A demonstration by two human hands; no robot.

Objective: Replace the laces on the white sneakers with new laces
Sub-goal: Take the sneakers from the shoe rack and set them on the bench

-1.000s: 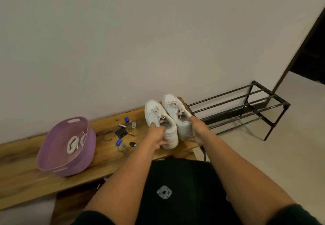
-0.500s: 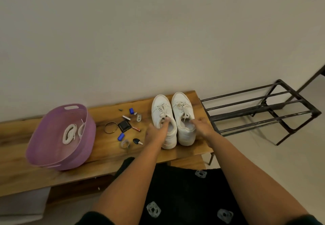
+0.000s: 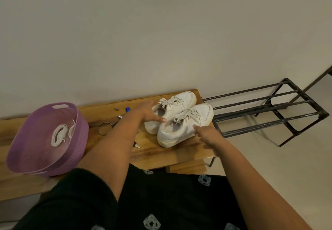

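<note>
Sneakers: my white pair (image 3: 181, 120) sits on the right end of the wooden bench (image 3: 152, 152), between my two hands, toes angled away to my right, old laces (image 3: 186, 115) tied.
Left hand: my left hand (image 3: 149, 112) lies over the heel opening of the farther sneaker, fingers straight and spread, fingertips reaching the collar of the nearer one; it grips nothing.
Right hand: my right hand (image 3: 206, 136) is just at the outer side of the nearer sneaker, fingers loosely extended; whether they touch the shoe I cannot tell.
New laces: white coils (image 3: 59, 136) lie inside the purple basket (image 3: 71, 158), well off past my left forearm.
Small items: a ring-shaped band (image 3: 103, 128), a blue piece (image 3: 127, 109) and a key (image 3: 136, 145) lie on the bench around my left arm.
Shoe rack: black metal frame (image 3: 269, 111) stands on the floor beyond my right hand.
</note>
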